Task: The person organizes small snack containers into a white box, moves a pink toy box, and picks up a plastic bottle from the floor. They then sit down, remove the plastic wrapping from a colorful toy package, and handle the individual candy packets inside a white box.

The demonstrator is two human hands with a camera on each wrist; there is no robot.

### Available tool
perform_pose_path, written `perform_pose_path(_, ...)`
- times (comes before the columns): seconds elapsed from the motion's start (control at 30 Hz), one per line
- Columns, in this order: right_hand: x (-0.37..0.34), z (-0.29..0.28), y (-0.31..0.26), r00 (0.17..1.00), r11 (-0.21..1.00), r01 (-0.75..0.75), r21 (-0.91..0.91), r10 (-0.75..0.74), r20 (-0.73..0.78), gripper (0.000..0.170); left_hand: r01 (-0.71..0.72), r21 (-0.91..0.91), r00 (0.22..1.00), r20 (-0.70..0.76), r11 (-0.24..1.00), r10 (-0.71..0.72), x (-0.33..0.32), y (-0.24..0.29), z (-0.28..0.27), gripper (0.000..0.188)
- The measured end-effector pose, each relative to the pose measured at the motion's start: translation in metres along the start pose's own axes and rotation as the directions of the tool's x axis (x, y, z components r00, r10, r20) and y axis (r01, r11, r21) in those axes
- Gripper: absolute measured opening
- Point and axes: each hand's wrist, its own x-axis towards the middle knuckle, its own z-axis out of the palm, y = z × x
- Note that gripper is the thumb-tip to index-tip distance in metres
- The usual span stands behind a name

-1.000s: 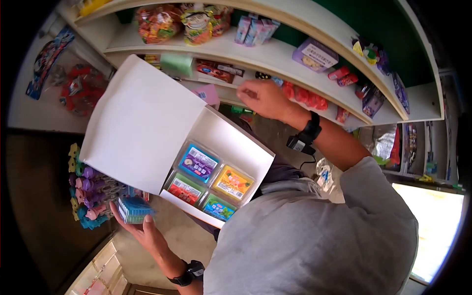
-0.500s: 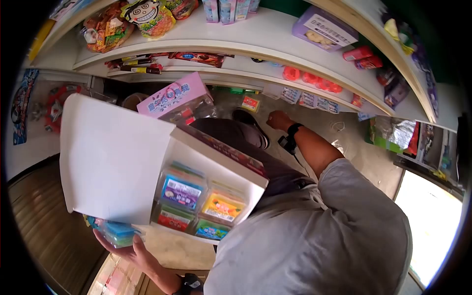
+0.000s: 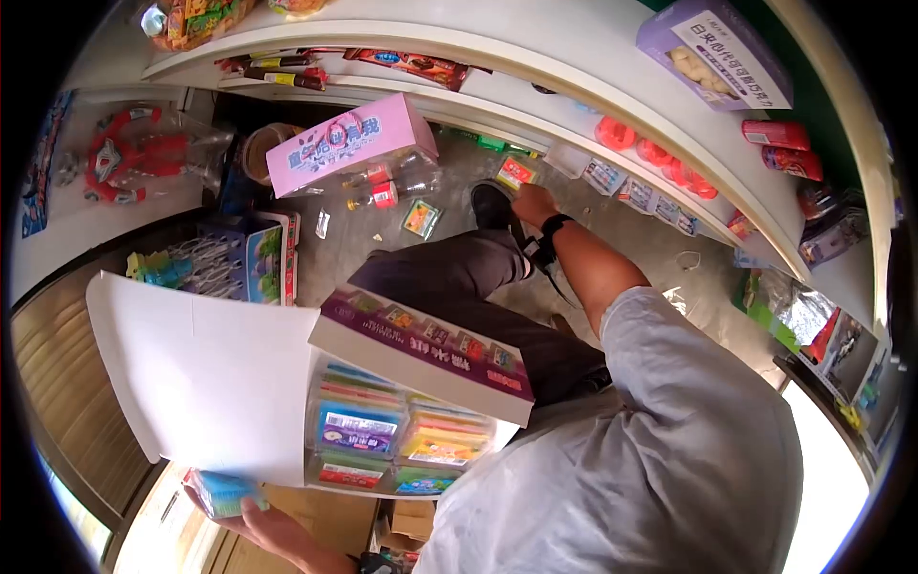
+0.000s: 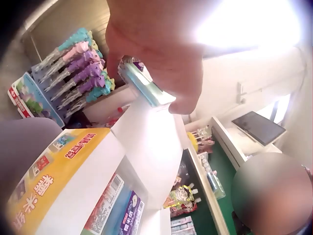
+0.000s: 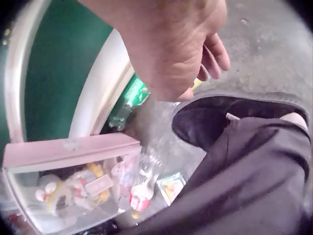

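Note:
My left hand (image 3: 268, 528) holds a small clear pack of blue and green sheets (image 3: 228, 493) beside the raised lid; the left wrist view shows the pack (image 4: 143, 84) edge-on against the fingers. A white box (image 3: 426, 368) with its lid (image 3: 206, 383) open leans by my thigh, holding several stacked packs, among them a purple-labelled one (image 3: 359, 432) and a yellow one (image 3: 445, 448). Down at the floor, my right hand (image 3: 535, 205) is beside an orange-and-green pack (image 3: 516, 173) near the shoe. In the right wrist view this hand (image 5: 171, 49) has loosely bent fingers, mostly hiding that pack.
Another small pack (image 3: 422, 218) lies on the floor near plastic bottles (image 3: 385, 194) and a pink box (image 3: 349, 143). Shelves (image 3: 535, 72) with sweets curve along the front and right. A display of wrapped sticks (image 3: 206, 263) stands left, beyond the lid.
My right hand has moved down from the shelf to the pack on the floor. The box has tilted, showing its printed side, and my left hand has lowered with its pack.

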Motion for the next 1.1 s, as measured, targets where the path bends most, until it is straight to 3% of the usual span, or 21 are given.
perform_pose_path(0.1,0.001,0.002,0.019,0.983,0.994,-0.099,0.040,0.104,-0.154,0.043,0.280,-0.354,0.957,0.029,0.892,-0.288,-0.002,-0.046,-0.048,0.067)
perform_pose_path(0.2,0.022,0.000,0.028,0.971,0.982,-0.183,-0.039,0.175,-0.163,0.054,0.497,-0.551,0.804,0.002,0.670,-0.594,-0.007,-0.039,-0.040,0.064)
perform_pose_path(0.23,0.025,-0.008,0.024,0.968,0.976,-0.210,-0.051,0.201,-0.149,0.057,0.462,-0.504,0.880,0.154,0.730,-0.450,-0.006,-0.089,-0.083,0.067)
perform_pose_path(0.3,0.035,-0.008,0.020,0.961,0.967,-0.249,-0.056,0.239,-0.141,0.062,0.487,-0.498,0.861,0.133,0.718,-0.492,-0.016,-0.096,-0.081,0.067)
perform_pose_path(0.47,0.060,-0.002,-0.001,0.965,0.969,-0.220,-0.112,0.200,-0.169,0.064,0.618,-0.473,0.701,-0.031,0.628,-0.713,-0.057,-0.088,-0.065,0.068)
perform_pose_path(0.57,0.061,0.009,-0.011,0.952,0.942,-0.234,-0.241,0.171,-0.254,0.064,0.649,-0.468,0.654,-0.060,0.601,-0.754,-0.067,-0.090,-0.065,0.068)
perform_pose_path(0.67,0.068,0.025,-0.004,0.953,0.927,-0.261,-0.268,0.203,-0.227,0.053,0.666,-0.467,0.628,-0.070,0.582,-0.775,-0.074,-0.091,-0.066,0.068)
perform_pose_path(0.77,0.054,0.020,-0.006,0.969,0.956,-0.149,-0.254,0.089,-0.233,0.036,0.671,-0.469,0.620,-0.070,0.574,-0.782,-0.076,-0.092,-0.066,0.069)
perform_pose_path(0.83,0.035,0.012,-0.015,0.940,0.960,0.093,-0.263,-0.172,-0.295,0.026,0.674,-0.472,0.616,-0.066,0.569,-0.785,-0.077,-0.094,-0.065,0.069)
perform_pose_path(0.9,0.014,0.002,-0.040,0.852,0.904,0.377,-0.204,-0.424,-0.307,0.015,0.670,-0.476,0.620,-0.064,0.570,-0.782,-0.076,-0.095,-0.065,0.069)
perform_pose_path(0.97,-0.006,-0.001,-0.076,0.791,0.797,0.604,-0.011,-0.602,-0.106,0.017,0.672,-0.474,0.619,-0.062,0.568,-0.783,-0.076,-0.095,-0.064,0.070)
perform_pose_path(1.0,-0.011,0.003,-0.096,0.780,0.781,0.624,0.011,-0.623,0.053,0.017,0.674,-0.474,0.618,-0.059,0.567,-0.784,-0.075,-0.095,-0.066,0.070)
perform_pose_path(1.03,-0.007,0.012,-0.111,0.669,0.678,0.735,0.018,-0.729,0.147,0.020,0.676,-0.471,0.618,-0.056,0.567,-0.784,-0.075,-0.095,-0.066,0.070)
perform_pose_path(1.1,0.006,0.049,-0.140,0.522,0.517,0.852,-0.085,-0.826,0.211,0.024,0.679,-0.462,0.616,-0.066,0.571,-0.785,-0.074,-0.093,-0.068,0.070)
